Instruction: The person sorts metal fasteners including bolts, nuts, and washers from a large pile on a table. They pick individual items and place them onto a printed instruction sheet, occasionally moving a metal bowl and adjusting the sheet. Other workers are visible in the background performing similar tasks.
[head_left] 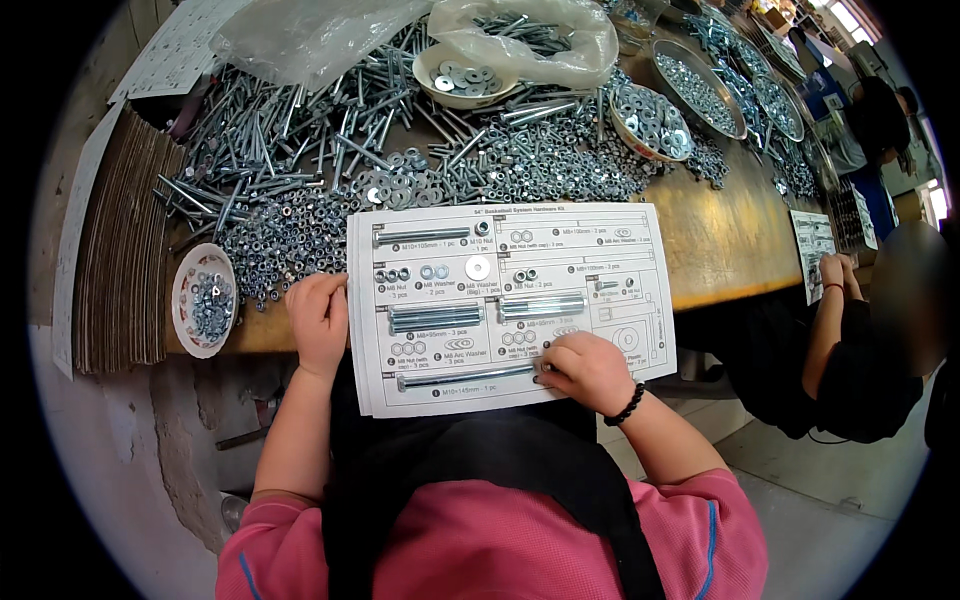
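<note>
A stack of printed sheets [640, 345] lies before me at the table's front edge, its top sheet a parts chart. My left hand [318, 318] is closed at the sheets' left edge. Closed fingertips of my right hand [588, 372] touch the chart at the right end of a long bolt [460, 381]; a small dark piece there is partly hidden. Higher on the chart lie another long bolt [425, 236], a nut [482, 229], a big washer [477, 267], several small nuts [392, 275] and two groups of bolts [435, 320], the right group [541, 307] above my right hand.
Heaps of loose bolts [280, 125] and nuts [275, 235] cover the table beyond the sheets. A bowl of small parts [232, 325] sits left, near stacked cardboard [125, 240]. Washer bowls [625, 138], a metal tray [740, 130] and plastic bags [310, 45] stand farther back. Another person [825, 350] sits right.
</note>
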